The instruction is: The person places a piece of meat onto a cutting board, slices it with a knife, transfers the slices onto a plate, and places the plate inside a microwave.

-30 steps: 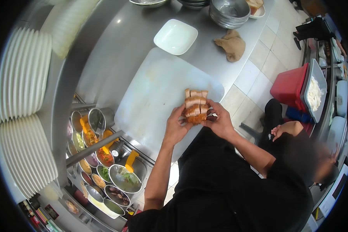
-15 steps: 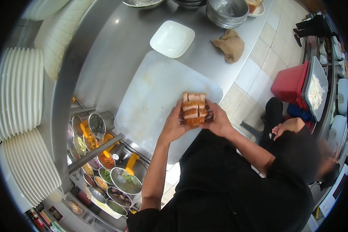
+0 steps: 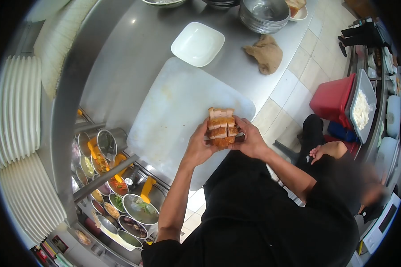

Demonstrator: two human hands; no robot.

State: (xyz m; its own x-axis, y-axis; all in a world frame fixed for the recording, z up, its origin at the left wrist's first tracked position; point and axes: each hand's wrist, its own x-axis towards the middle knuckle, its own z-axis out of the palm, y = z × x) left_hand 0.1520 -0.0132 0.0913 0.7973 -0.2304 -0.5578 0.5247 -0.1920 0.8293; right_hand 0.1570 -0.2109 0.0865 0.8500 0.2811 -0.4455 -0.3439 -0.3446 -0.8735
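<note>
Pieces of sliced meat with a browned crust (image 3: 220, 129) are gathered in rows near the right corner of the white cutting board (image 3: 165, 111). My left hand (image 3: 202, 144) presses against the left side of the meat, its fingers curled round the edge. On the other side, my right hand (image 3: 250, 139) grips the meat's right edge. Both hands are near the board's front edge. A white square bowl (image 3: 198, 43) stands just beyond the board's far corner.
A brown cloth (image 3: 266, 54) and stacked metal bowls (image 3: 265, 15) lie at the back right. Ingredient containers (image 3: 140, 209) with yellow-handled tools stand at lower left, below stacked white plates (image 3: 20, 107). A seated person (image 3: 329, 164) is at right, near a red bin (image 3: 332, 100).
The meat pieces are pressed a little closer together between my hands. The whole view has shifted slightly, and both hands stay on the meat.
</note>
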